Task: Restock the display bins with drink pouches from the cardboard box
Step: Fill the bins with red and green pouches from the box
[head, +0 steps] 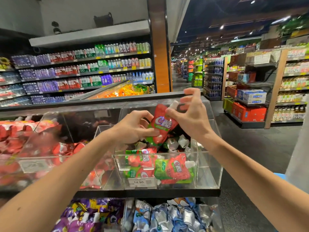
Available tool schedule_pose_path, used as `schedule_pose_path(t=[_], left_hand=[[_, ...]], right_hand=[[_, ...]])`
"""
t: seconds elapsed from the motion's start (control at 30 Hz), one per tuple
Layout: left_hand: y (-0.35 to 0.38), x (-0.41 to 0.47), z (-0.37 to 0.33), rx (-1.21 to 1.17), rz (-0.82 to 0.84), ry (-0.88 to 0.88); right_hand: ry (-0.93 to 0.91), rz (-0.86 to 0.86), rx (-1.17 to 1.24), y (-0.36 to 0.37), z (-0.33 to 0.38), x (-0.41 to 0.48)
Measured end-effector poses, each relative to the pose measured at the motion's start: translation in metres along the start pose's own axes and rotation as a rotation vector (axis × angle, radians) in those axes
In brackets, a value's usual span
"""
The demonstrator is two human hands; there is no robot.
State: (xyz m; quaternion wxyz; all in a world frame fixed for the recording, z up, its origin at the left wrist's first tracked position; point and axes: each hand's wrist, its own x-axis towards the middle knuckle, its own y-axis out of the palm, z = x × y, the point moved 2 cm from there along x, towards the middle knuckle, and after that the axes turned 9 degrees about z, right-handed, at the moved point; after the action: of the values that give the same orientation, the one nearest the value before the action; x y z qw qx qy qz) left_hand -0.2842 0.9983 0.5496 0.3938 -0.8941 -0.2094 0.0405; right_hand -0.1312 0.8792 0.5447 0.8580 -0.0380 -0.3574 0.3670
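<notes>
- Drink pouch [163,126]: red with green edges, white lettering, white cap.
- Lower bin pouches [87,216]: purple and yellow.
- Neighbouring pouches [168,216]: blue, silver, white.

both bare forearms reach forward and converge. the left hand [135,127] curls round the lower edge of a pouch [163,125]; the right hand [189,118] pinches its top with thumb and forefinger (other fingers splayed, half bent).
</notes>
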Motion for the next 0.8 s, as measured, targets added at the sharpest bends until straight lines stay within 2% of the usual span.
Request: schedule_pose_path(t=[0.1,0.17,0.23,0.33,0.43,0.6,0.7,0.8], left_hand=[[-0.006,0.005,0.014,0.175,0.093,-0.098],[0.002,0.015,0.017,0.292,0.158,-0.129],[0.015,0.028,0.016,0.406,0.236,-0.123],[0.033,0.05,0.023,0.479,0.314,-0.131],[0.041,0.062,0.029,0.485,0.298,-0.133],[0.048,0.065,0.032,0.498,0.264,-0.145],[0.05,0.059,0.031,0.49,0.241,-0.15],[0.042,0.043,0.028,0.459,0.168,-0.11]], right_hand=[[-0.284,0.23,-0.645,0.002,0.002,0.003],[-0.278,0.468,-0.915,0.012,0.002,0.001],[-0.187,0.631,-1.053,0.021,-0.001,-0.001],[-0.101,0.71,-1.155,0.023,-0.01,0.0],[-0.057,0.771,-1.24,0.026,-0.014,0.0],[-0.13,0.841,-1.401,0.032,-0.024,-0.004],[-0.152,0.779,-1.371,0.031,-0.027,-0.008],[-0.097,0.706,-1.181,0.024,-0.02,-0.009]])
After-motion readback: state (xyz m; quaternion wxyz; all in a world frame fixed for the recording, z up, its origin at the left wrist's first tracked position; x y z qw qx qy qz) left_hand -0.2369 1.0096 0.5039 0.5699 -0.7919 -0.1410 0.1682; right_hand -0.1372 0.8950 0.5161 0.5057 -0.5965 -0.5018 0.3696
